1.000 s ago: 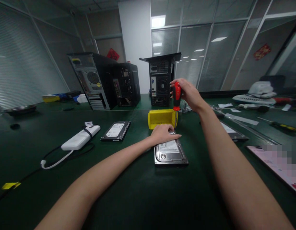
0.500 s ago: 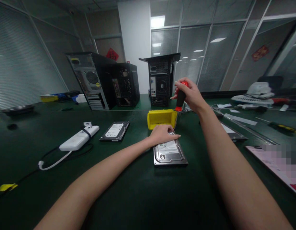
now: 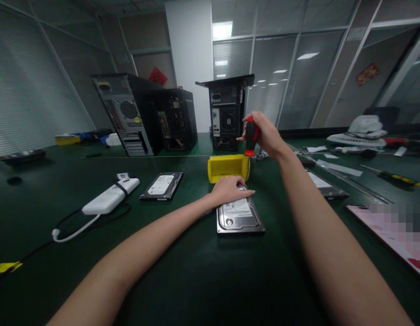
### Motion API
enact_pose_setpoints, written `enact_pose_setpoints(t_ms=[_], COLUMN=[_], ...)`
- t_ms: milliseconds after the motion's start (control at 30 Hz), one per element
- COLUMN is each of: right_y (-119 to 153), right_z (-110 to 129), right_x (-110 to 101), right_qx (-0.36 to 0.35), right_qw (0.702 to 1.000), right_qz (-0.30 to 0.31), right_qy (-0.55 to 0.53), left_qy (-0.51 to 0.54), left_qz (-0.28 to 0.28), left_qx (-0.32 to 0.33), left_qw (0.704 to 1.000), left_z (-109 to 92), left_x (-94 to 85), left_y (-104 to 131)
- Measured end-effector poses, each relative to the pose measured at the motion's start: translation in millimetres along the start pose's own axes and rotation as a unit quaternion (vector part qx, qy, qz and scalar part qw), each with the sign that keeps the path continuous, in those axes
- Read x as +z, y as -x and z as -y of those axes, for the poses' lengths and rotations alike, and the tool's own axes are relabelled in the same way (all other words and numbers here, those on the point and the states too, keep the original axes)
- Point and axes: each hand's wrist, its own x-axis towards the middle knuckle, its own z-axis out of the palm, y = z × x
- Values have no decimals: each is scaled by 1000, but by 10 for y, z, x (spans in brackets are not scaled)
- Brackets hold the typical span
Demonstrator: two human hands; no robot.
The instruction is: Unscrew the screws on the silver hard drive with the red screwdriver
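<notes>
A silver hard drive [image 3: 239,217] lies flat on the dark green table in front of me. My left hand [image 3: 227,189] is closed over its far end, thumb stretched across the top toward the right; the fingertips are partly hidden. My right hand [image 3: 266,132] grips the red and black handle of a screwdriver [image 3: 251,138] held nearly upright. Its shaft runs down to the drive's far right corner, and the tip is hidden near my left fingers. Just behind the drive lies a yellow plastic bin [image 3: 211,172] with its opening toward me.
To the left are a second hard drive [image 3: 162,185] and a white power strip [image 3: 109,197] with cable. Computer cases [image 3: 226,113] stand at the back. On the right lie another drive [image 3: 327,188], a yellow-black screwdriver [image 3: 400,179] and a pink sheet [image 3: 376,226].
The screwdriver handle and my right hand have shifted slightly left, bringing the screwdriver more upright. My left hand stays on the hard drive. The whole view has moved a little.
</notes>
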Motion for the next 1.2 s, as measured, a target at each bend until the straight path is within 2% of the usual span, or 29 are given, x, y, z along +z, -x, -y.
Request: enact_pose_setpoints(t_ms=[333,633,1067,1200], right_y=[9,-25,-5,-1], right_z=[37,-21,-25,-35], right_x=[41,35,45,89], right_qx=[-44,-42,8,5], right_qw=[998,998,1000,1000], right_qz=[-35,-23,0,-5], right_qy=[17,42,9,5], left_qy=[-1,0,-8,-10], left_qz=[-2,7,-1,-4], left_qx=[2,-19,1,5], left_qw=[1000,1000,1000,1000], left_z=[11,-33,16,13], left_x=[7,-16,14,9], left_y=[-3,4,-10,-11])
